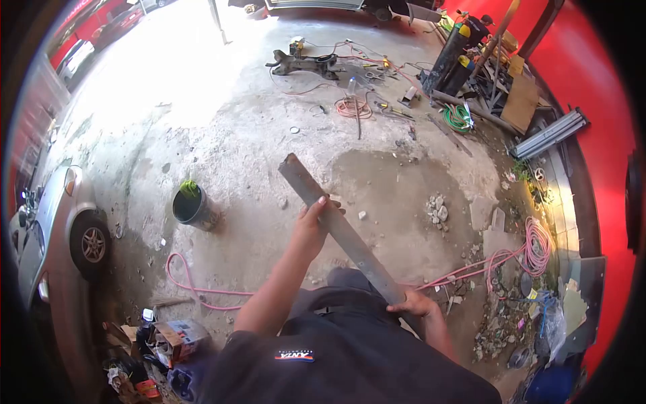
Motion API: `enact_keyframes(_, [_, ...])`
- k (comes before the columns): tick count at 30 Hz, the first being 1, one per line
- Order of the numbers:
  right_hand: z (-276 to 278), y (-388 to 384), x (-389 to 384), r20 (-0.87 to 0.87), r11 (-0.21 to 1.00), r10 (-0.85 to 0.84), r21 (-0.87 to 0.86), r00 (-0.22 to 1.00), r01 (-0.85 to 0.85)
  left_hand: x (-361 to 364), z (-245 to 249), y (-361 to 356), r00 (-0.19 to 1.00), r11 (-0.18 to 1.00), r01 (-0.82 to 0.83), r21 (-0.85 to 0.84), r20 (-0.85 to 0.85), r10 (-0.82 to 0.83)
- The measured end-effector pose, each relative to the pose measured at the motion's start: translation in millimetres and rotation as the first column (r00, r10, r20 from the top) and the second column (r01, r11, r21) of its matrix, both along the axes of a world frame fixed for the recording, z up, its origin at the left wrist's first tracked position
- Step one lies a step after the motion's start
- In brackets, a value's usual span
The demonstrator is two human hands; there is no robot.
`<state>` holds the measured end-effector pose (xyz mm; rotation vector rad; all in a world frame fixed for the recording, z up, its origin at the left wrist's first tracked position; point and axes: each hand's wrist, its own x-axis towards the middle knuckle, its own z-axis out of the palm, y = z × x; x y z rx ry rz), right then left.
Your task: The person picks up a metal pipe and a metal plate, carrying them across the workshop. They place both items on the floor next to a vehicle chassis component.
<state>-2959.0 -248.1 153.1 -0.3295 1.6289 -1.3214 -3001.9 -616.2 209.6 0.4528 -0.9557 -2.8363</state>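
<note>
A long grey metal bar [356,250] lies diagonally in front of my body, its far end up and to the left, its near end down by my right side. My left hand [321,214] is wrapped round the bar's upper part, with fingertips showing past its right edge. Lower down, my right hand [416,304] grips the bar near its lower end, thumb on top. The bar's surface looks worn, with small marks or holes along it.
A dark bucket [194,207] with a green item on its rim stands left. Pink hose [535,249] runs behind my body to a coil at right. A silver car [60,229] is far left. Metal part [303,64], tools, gas cylinders [445,60] and another person [479,30] are farther off.
</note>
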Motion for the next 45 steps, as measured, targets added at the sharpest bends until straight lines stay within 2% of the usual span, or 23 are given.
enact_keyframes(3, [48,-51,-105,0.223,0.961,0.141,0.205,0.965,-0.188,-43,3,-44,0.988,0.988,-0.153,-0.011,0.028,0.153])
enact_keyframes(4, [47,-63,-131,0.19,0.972,0.133,0.167,0.973,-0.165,-57,8,-59,0.98,0.98,-0.198,-0.001,0.034,0.198])
enact_keyframes(7, [74,-120,-216,0.1,0.896,0.323,0.288,0.941,-0.338,-102,6,-103,0.964,0.964,-0.265,0.028,0.028,0.264])
enact_keyframes(9, [76,-151,-258,0.006,0.892,0.31,0.344,0.951,-0.293,-135,-4,-129,0.958,0.955,-0.288,0.072,0.042,0.285])
enact_keyframes(10, [72,-165,-276,-0.042,0.888,0.304,0.373,0.952,-0.267,-153,-11,-142,0.958,0.955,-0.286,0.077,0.06,0.282])
enact_keyframes(13, [38,-205,-341,-0.02,0.89,0.298,0.367,0.954,-0.27,-229,-38,-188,0.958,0.955,-0.282,0.088,0.088,0.275])
enact_keyframes(16, [35,-257,-401,0.062,0.882,0.226,0.41,0.972,-0.232,-311,-52,-235,0.965,0.969,-0.237,0.076,0.134,0.225])
enact_keyframes(19, [17,-296,-459,-0.039,0.925,0.226,0.324,0.973,-0.201,-389,-44,-289,0.976,0.981,-0.191,0.04,0.111,0.186])
enact_keyframes(20, [16,-312,-477,-0.134,0.936,0.234,0.3,0.963,-0.186,-414,-39,-306,0.978,0.984,-0.178,0.032,0.117,0.173])
enact_keyframes(23, [18,-362,-538,0.059,0.948,0.132,0.284,0.989,-0.144,-483,-43,-356,0.982,0.989,-0.146,-0.001,0.118,0.145])
enact_keyframes(27, [-24,-432,-640,0.037,0.949,0.171,0.262,0.985,-0.174,-579,-73,-427,0.976,0.982,-0.184,-0.038,0.11,0.187])
enact_keyframes(30, [-62,-495,-729,-0.112,0.941,0.264,0.251,0.958,-0.23,-647,-116,-488,0.962,0.968,-0.249,-0.038,0.106,0.251])
enact_keyframes(33, [-90,-559,-826,-0.141,0.86,0.407,0.393,0.903,-0.326,-726,-125,-545,0.933,0.941,-0.338,-0.031,0.124,0.339])
enact_keyframes(35, [-78,-606,-877,-0.051,0.856,0.431,0.338,0.901,-0.391,-755,-126,-582,0.91,0.921,-0.388,-0.038,0.145,0.389])
enact_keyframes(37, [-65,-649,-913,-0.092,0.845,0.457,0.354,0.885,-0.4,-781,-109,-617,0.873,0.892,-0.447,-0.064,0.185,0.451])
enact_keyframes(40, [-62,-713,-970,-0.118,0.849,0.448,0.366,0.886,-0.38,-835,-116,-683,0.874,0.894,-0.431,-0.119,0.19,0.447])
enact_keyframes(43, [-99,-769,-1018,-0.128,0.819,0.465,0.437,0.876,-0.371,-902,-144,-749,0.898,0.921,-0.379,-0.088,0.207,0.389])
enact_keyframes(44, [-113,-788,-1025,-0.107,0.853,0.412,0.396,0.905,-0.341,-927,-156,-770,0.906,0.929,-0.342,-0.14,0.214,0.365])
enact_keyframes(45, [-124,-808,-1039,-0.097,0.887,0.35,0.354,0.932,-0.297,-953,-163,-790,0.915,0.941,-0.323,-0.104,0.222,0.338])
